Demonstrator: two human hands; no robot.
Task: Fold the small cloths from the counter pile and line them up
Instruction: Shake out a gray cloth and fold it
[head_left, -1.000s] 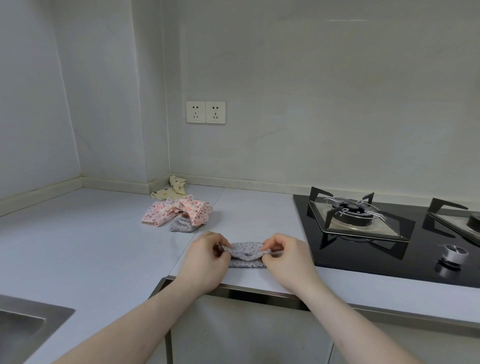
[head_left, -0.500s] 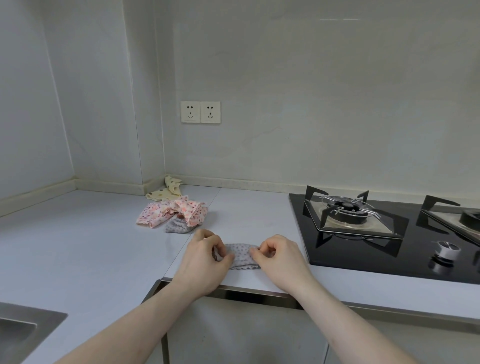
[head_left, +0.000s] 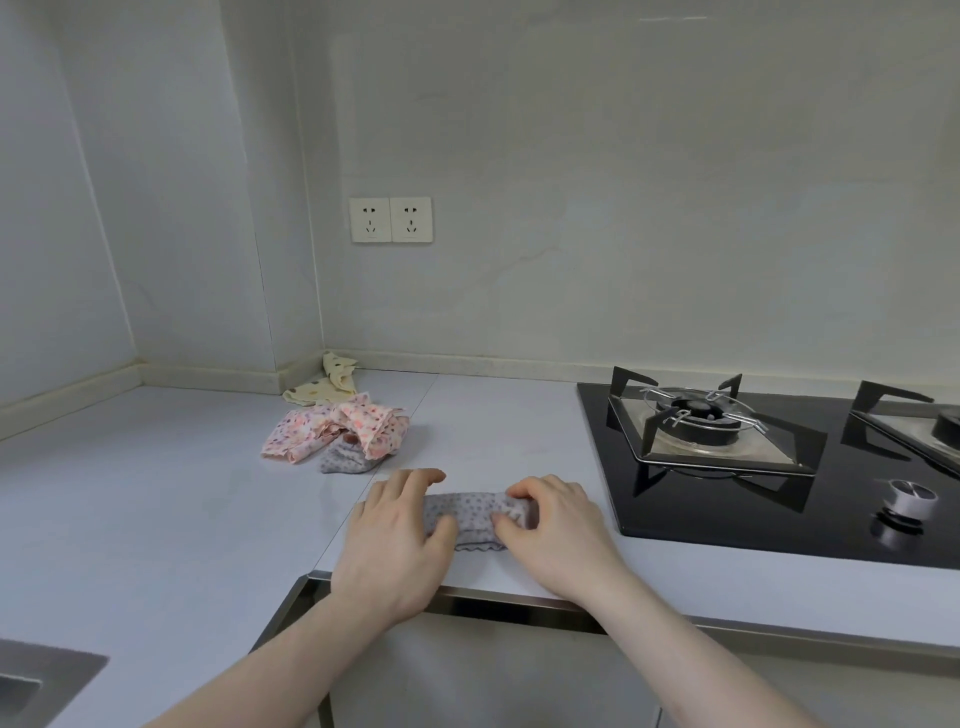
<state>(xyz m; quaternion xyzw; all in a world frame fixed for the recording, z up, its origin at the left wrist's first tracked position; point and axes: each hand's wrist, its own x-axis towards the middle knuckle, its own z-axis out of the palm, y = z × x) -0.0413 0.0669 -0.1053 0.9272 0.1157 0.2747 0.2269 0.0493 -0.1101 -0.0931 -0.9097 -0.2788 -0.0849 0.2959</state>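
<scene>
The grey dotted cloth (head_left: 470, 514) lay on the counter (head_left: 156, 509) close to its front edge, just left of the black hob (head_left: 779, 499), already doubled into a narrow band. The left hand (head_left: 397, 525) covered its left end, fingers fairly straight on top and the thumb against the near side. The right hand (head_left: 553, 519) had its fingers curled over the right end, gripping the fabric between fingertips and thumb.

The likeliest trouble, as I judged it, was the fold springing open once either hand let go; the cloth looked soft and thick, and a band that narrow would have wanted to unroll unless pressed flat. Uneven pulling from the two ends could also have skewed the layers, leaving the scalloped hem showing crooked along the near side. The cloth sat near the counter's front edge, so a careless sweep toward the body might have dragged it off. It was also near enough to the hob that a rightward push would have put it on the glass.

Counted: one cloth in hand. In the pile toward the back corner, three more could be made out: a pink floral cloth (head_left: 337, 431), a second grey cloth (head_left: 345, 460) tucked under it, and a cream spotted cloth (head_left: 324, 384) against the wall. No finished folded cloth was lined up anywhere in view. Two burners showed on the hob, one knob (head_left: 910, 500), and two wall sockets (head_left: 390, 219).
</scene>
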